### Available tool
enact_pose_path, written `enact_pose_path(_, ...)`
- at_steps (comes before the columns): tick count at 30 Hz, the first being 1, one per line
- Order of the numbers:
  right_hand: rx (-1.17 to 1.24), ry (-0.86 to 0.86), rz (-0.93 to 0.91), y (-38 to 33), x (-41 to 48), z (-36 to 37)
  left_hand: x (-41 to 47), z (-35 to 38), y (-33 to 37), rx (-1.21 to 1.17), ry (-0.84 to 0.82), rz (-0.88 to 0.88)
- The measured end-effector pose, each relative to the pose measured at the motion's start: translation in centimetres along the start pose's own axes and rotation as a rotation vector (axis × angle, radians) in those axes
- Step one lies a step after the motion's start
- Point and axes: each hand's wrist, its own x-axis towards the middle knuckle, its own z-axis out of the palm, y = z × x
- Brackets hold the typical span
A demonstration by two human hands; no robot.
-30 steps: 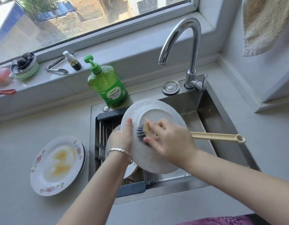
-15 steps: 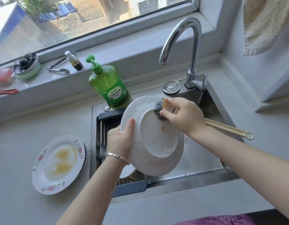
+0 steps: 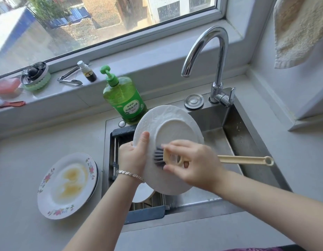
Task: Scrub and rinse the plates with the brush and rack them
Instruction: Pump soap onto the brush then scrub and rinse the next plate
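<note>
White plate [image 3: 175, 127] tilted over the sink [image 3: 247, 142], underside toward me. My left hand [image 3: 133, 156] reaches up from lower left and grips the plate's left rim. The thumb lies flat on the near face; the other fingers are hidden behind, so I cannot tell their spread. My right hand [image 3: 189, 162] comes across from the right, fingers curled close together round the neck of the brush [image 3: 244, 159]. Dark bristles [image 3: 158, 156] touch the plate's lower middle; the beige handle projects right over the basin. Another pale plate [image 3: 142, 194] lies on the rack [image 3: 115, 160] under my left wrist. Stained flowered plates [image 3: 66, 185] sit stacked on the counter [image 3: 21, 169], left of the sink.
</note>
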Motion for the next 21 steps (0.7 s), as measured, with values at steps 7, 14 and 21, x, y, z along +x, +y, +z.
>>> enact_pose_path(7,-0.036,0.079,0.298,3.4,1.9,-1.3,0.5,-0.3,0.5,-0.017,0.066,0.022)
enact_pose_path(14,0.000,0.028,0.444,4.8,1.8,-1.8,0.8,-0.7,0.1,-0.053,0.122,0.004)
enact_pose_path(21,0.065,-0.091,0.318,2.9,-0.2,-0.8,0.5,-0.6,0.1,-0.079,0.137,0.019)
